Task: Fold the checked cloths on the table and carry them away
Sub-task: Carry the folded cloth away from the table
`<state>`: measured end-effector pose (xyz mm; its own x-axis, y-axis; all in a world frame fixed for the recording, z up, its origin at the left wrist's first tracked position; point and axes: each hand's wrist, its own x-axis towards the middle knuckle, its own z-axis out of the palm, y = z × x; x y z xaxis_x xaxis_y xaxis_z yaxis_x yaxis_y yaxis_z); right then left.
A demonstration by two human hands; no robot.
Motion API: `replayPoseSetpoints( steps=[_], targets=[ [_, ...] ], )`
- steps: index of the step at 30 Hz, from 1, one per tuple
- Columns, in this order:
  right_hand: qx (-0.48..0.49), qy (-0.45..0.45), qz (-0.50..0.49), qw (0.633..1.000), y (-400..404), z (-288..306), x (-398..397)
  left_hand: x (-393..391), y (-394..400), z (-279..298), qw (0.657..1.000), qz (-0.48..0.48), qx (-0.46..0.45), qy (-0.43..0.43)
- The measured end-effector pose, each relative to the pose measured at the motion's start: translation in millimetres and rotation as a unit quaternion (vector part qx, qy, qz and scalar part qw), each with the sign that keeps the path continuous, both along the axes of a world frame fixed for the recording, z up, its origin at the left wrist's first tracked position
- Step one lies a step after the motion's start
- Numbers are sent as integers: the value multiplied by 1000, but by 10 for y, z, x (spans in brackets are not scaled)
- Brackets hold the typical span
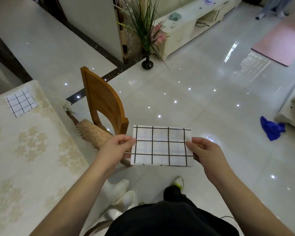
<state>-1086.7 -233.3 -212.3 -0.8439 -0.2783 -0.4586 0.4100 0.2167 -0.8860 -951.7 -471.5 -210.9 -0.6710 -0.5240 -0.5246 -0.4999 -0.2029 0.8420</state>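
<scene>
Cloth (162, 145), folded, hangs over the floor between our left hand (117, 147) and right hand (205, 153), both pinching its side edges; we should keep it taut, layers aligned, while carrying.

Wooden chair (104, 106), 10 o'clock of centre. Black vase with grasses (147, 63), 12 o'clock. Pink mat (279, 40), 2 o'clock. Crumpled blue rag (272, 128) on floor, 3 o'clock.

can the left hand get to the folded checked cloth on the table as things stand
Probably not right away: the left hand and right hand both pinch the held checked cloth, and the folded cloth lies far across the table.
</scene>
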Motion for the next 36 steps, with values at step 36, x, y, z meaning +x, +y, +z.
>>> replayPoseSetpoints(
  steps=[36],
  targets=[
    [14,-7,297,955,-3342,-70,-3779,-2663,-2159,-254,961,276,22,6]
  ],
)
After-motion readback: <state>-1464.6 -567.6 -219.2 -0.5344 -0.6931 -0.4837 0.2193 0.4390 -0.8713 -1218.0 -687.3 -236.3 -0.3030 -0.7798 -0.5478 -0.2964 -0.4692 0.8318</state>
